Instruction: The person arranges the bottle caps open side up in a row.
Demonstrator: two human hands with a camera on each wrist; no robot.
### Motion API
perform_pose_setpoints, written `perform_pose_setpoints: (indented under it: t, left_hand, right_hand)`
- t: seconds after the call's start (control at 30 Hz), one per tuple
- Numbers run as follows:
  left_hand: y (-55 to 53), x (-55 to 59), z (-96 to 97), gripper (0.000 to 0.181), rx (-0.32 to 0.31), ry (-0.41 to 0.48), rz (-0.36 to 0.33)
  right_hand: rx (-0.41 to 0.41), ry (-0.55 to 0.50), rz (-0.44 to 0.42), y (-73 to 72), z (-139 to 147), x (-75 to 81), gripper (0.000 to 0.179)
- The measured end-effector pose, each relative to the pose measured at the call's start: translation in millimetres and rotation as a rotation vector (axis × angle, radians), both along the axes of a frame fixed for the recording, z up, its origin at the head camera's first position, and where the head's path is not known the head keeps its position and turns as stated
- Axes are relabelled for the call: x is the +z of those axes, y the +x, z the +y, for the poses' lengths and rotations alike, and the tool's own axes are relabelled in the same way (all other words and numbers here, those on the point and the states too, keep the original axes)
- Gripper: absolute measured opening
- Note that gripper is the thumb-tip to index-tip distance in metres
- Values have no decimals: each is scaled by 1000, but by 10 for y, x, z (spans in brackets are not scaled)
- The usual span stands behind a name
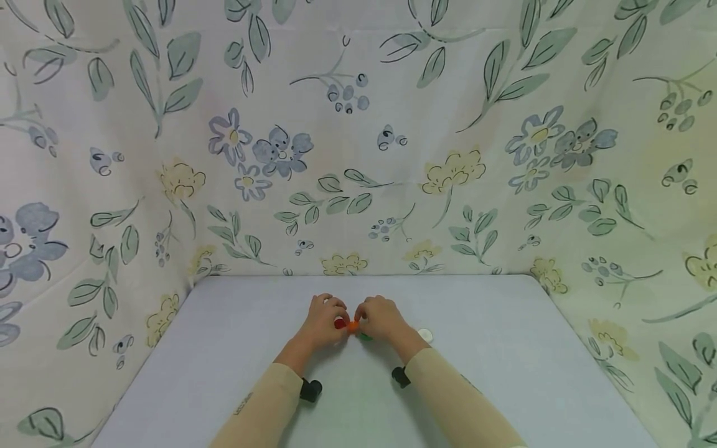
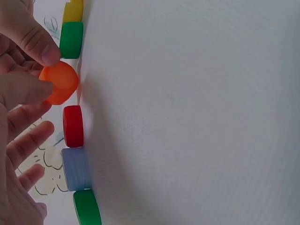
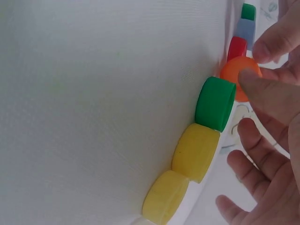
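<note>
Both hands meet at an orange cap (image 1: 352,327), which looks like a bottle cap, within a row of coloured caps. My left hand (image 1: 327,322) pinches it with the thumb across its round face in the left wrist view, other fingers spread. From the other side, my right hand (image 1: 383,318) pinches the same cap with thumb and finger. Unlike its neighbours, the orange cap shows a round face, so it seems tilted or on edge. A red cap (image 2: 73,126) lies on its left side, and a green cap (image 3: 215,104) lies on its right.
Beyond the red cap are a blue cap (image 2: 76,169) and another green cap (image 2: 87,207). Past the right green cap come a yellow cap (image 3: 196,153) and a paler yellow cap (image 3: 166,197). A whitish disc (image 1: 426,335) lies by the right wrist. Floral cloth (image 1: 347,155) backs the white table (image 1: 235,336).
</note>
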State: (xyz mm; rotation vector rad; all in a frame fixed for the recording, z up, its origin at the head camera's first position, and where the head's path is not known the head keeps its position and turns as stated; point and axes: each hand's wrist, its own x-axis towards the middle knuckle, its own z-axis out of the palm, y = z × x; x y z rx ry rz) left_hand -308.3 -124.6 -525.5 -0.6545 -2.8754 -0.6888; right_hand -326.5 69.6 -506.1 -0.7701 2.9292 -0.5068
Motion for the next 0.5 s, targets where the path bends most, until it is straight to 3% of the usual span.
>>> perform_pose_setpoints:
  t: [0.5]
  left_hand:
    - [31, -20, -17, 14, -30, -4, -6]
  right_hand:
    - [-23, -7, -42, 103, -5, 46, 29]
